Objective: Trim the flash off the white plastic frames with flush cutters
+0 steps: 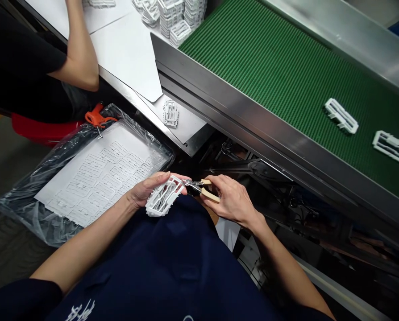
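Note:
My left hand (pixel 148 186) is closed around a stack of white plastic frames (pixel 165 197), held in front of my dark blue shirt. In my right hand (pixel 234 199) is a pair of pliers-like cutters (pixel 209 195) with cream handles, which stand spread apart. The metal jaws point left and lie close to the upper right corner of the frames. Whether the jaws touch the plastic I cannot tell. Part of the left fingers is hidden behind the stack.
A green conveyor belt (pixel 253 58) carries loose white frames (pixel 342 116). Stacked frames (pixel 171 18) stand beside it. On the metal table (pixel 182 145) lies another frame piece (pixel 170 113). Left, a plastic-wrapped tray (pixel 15 209) bears a sheet with parts and orange-handled cutters (pixel 97 117). A co-worker's arm (pixel 81 53) rests nearby.

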`<state>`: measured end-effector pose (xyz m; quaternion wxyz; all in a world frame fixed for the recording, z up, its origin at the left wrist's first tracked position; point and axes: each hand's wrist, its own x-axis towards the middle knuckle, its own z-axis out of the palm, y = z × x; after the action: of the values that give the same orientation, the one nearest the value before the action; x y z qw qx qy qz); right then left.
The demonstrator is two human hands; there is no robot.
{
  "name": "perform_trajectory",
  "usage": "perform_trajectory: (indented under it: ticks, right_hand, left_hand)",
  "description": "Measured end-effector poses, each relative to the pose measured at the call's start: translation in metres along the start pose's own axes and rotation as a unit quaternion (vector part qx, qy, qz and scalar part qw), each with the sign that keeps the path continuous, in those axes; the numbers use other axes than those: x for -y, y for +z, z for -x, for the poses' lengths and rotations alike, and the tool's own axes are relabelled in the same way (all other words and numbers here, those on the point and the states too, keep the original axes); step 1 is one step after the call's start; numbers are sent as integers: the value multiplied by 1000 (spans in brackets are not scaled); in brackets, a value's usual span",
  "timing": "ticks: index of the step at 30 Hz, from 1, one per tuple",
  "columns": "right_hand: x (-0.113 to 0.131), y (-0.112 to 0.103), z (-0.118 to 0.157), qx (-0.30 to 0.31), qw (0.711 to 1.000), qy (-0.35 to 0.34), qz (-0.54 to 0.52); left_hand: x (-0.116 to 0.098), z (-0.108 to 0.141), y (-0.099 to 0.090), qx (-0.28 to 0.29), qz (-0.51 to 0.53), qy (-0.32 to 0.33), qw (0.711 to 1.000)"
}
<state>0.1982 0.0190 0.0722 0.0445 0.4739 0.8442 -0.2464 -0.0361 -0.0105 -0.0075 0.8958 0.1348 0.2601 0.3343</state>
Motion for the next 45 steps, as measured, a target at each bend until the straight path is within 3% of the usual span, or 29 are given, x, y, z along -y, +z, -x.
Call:
perform_trajectory:
  ticks: [17, 22, 26, 29, 33, 35, 38, 45]
  right_hand:
    - [-2, 0, -2, 12, 999, 2, -37]
    - [-2, 6, -4, 2, 988, 41, -149]
    - [1, 20, -5, -48, 940, 138, -307]
    - [7, 34, -5, -62, 885, 178, -426]
    - [23, 53, -5, -26, 785, 167, -596]
    - [31, 58, -5, -14, 748, 151, -646]
    - [38, 62, -6, -31, 725, 134, -675]
    - [36, 65, -8, -70, 707, 104, -696]
  left_hand:
    - [0, -1, -7, 24, 9, -20, 999]
    - [-1, -4, -5, 19, 31, 0, 999]
    - [-1, -7, -4, 11, 55, 16, 998]
    - [-1, -11, -5, 1, 81, 31, 996]
    - [-1, -19, -5, -1, 124, 41, 991]
    - [-1, -23, -4, 12, 146, 35, 989]
    - [1, -27, 0, 23, 167, 27, 985]
    - [2, -28, 4, 10, 181, 42, 983]
